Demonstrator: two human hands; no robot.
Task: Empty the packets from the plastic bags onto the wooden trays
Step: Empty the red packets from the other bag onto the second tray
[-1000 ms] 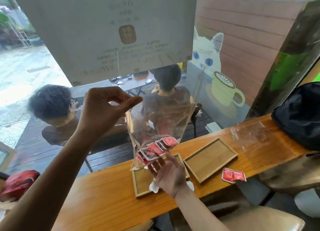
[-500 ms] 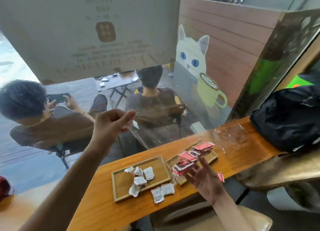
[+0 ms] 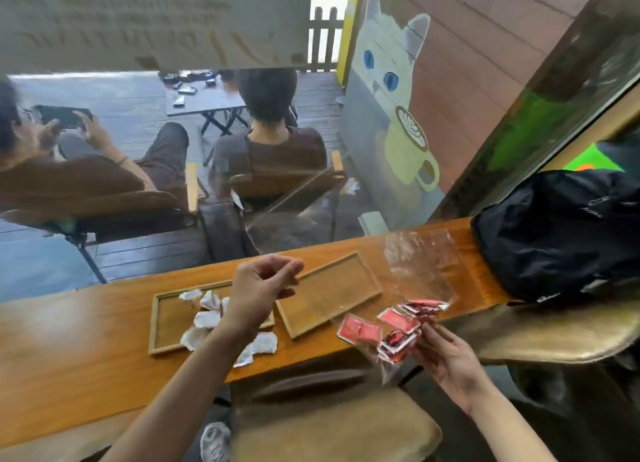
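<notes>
Left grip [image 3: 265,288] pinches thumb to fingertips on the top edge of a clear plastic bag [image 3: 346,299], above the surface [image 3: 86,357]. Right grip [image 3: 446,354], fingers loosely curled, holds the bag's lower end, where red packets [image 3: 398,326] bunch inside. Between the two grips lies a bare wooden tray [image 3: 329,293]. Under the left grip, another tray [image 3: 166,319] holds white packets [image 3: 206,318]. Beyond the right grip sit a second clear bag [image 3: 419,257] and a black backpack [image 3: 561,233].
</notes>
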